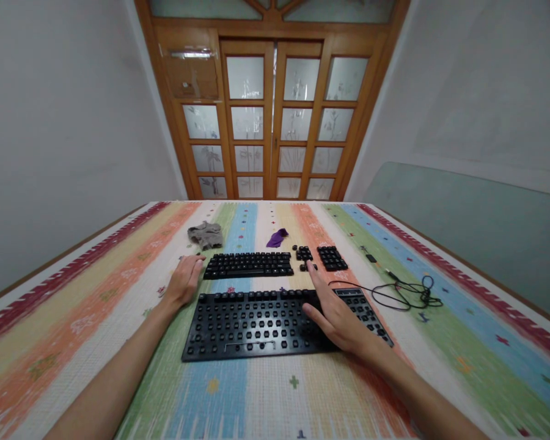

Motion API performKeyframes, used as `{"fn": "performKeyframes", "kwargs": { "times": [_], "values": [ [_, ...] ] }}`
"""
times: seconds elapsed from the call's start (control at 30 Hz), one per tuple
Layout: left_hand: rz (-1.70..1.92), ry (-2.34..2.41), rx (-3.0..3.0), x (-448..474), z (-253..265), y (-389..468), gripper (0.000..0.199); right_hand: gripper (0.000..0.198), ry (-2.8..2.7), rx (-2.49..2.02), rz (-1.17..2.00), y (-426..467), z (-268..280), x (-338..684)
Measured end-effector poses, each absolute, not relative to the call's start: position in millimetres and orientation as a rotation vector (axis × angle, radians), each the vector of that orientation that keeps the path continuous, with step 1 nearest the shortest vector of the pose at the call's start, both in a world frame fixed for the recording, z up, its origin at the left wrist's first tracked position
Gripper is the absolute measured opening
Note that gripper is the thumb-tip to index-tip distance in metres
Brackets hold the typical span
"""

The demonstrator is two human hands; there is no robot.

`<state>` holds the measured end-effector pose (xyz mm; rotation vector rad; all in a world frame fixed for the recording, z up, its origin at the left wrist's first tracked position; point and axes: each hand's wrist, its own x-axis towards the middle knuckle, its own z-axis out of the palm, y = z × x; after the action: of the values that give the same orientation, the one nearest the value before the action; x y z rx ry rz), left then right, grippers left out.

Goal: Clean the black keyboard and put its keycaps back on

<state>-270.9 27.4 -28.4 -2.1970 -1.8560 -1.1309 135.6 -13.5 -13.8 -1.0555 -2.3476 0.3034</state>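
Observation:
My left hand (186, 282) lies on the cloth, fingers stretched forward, just left of a block of black keycaps (248, 264) set in rows. By its fingertips is a small dark spot, too small to make out. Spread over the right part of the black keyboard (256, 327) is my right hand (334, 315), thumb apart. Its index fingertip touches or nearly touches a small group of loose keycaps (304, 253). The number-pad keycaps (332, 258) form another block to the right. Most of the keyboard's switches are bare, but a top row of caps is on it.
A grey cloth (205, 234) and a purple cloth (277, 238) lie behind the keycaps. At the right are a coiled black cable (410, 294) and a small black piece (371, 258). A striped tablecloth (270, 397) covers the table. Wooden doors (274, 110) stand beyond.

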Motion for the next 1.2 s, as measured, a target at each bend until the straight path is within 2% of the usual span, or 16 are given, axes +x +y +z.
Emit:
{"fn": "performKeyframes", "kwargs": {
  "times": [0.2, 0.53, 1.0, 1.1, 1.2],
  "values": [
    [-1.133, -1.858, -2.24, -270.7, -31.0, 30.7, 0.047, 0.073, -2.44, -1.041, 0.296, -8.4, -19.9, 137.6],
    [-1.137, -1.839, -2.314, -274.1, -40.1, 39.0, 0.048, 0.06, -2.65, -0.95, 0.473, -13.7, -18.1, 123.8],
    [-1.123, -1.863, -2.342, -272.8, -34.8, 37.3, 0.051, 0.057, -2.649, -0.978, 0.476, -9.6, -16.7, 121.0],
    [-1.116, -1.892, -2.323, -273.0, -36.2, 42.5, 0.048, 0.056, -2.653, -0.971, 0.474, -9.8, -16.5, 121.5],
    [-1.105, -1.954, -2.277, -273.3, -34.7, 49.4, 0.03, 0.057, -2.641, -0.973, 0.472, -11.2, -17.0, 121.4]
  ]
}}
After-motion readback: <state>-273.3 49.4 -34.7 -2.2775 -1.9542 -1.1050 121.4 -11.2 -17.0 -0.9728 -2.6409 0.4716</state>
